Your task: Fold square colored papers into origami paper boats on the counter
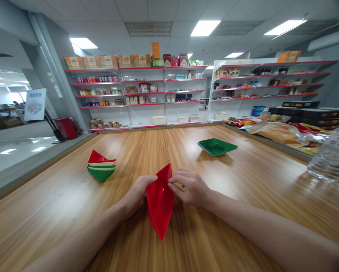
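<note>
Wood-grain surface [147,145]: folded-paper stack [100,168] toward left edge, green folded paper [219,146] toward far right corner. Midway between side edges, left hand [139,193] and right hand [191,186] pinch opposite sides of red folded paper [159,207].

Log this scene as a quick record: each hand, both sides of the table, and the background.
Left hand: holds red folded item by its left edge
Right hand: pinches its right edge
Table, left: nested stack of red, cream and green
Table, right: green folded item, clear bottle farther right
Background: stocked shelves
</note>
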Demonstrator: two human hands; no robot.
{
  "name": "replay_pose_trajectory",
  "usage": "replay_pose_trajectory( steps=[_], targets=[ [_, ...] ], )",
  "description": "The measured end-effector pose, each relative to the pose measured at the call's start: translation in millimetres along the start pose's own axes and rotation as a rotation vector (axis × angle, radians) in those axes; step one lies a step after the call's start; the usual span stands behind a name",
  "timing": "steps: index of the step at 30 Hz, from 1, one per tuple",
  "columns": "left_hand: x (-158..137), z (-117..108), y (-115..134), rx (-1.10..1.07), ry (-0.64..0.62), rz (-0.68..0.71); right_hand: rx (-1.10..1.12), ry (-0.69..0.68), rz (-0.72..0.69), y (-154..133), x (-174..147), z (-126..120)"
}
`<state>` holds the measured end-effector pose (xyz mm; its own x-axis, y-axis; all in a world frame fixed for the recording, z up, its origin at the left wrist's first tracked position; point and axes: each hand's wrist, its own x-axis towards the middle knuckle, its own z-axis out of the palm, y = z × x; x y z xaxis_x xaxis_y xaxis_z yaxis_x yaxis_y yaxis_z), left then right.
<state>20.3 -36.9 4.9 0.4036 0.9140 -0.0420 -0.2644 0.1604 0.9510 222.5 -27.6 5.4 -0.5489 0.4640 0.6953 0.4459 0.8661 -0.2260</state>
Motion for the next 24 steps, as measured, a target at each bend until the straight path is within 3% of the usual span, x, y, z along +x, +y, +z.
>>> replay_pose_trajectory(
  steps=[5, 12, 24],
  targets=[
    [-2, 1, 3, -0.063, -0.058, 0.021, -0.01, -0.09, -0.03, -1, -1, -2],
    [-1, -5, 4, 0.018, -0.005, -0.009, -0.108, -0.012, 0.056, -2, 0, -1],
    [1, -16, 7, 0.409, -0.052, -0.056, -0.242, -0.272, -0.122, 1, -2, 1]
  ],
)
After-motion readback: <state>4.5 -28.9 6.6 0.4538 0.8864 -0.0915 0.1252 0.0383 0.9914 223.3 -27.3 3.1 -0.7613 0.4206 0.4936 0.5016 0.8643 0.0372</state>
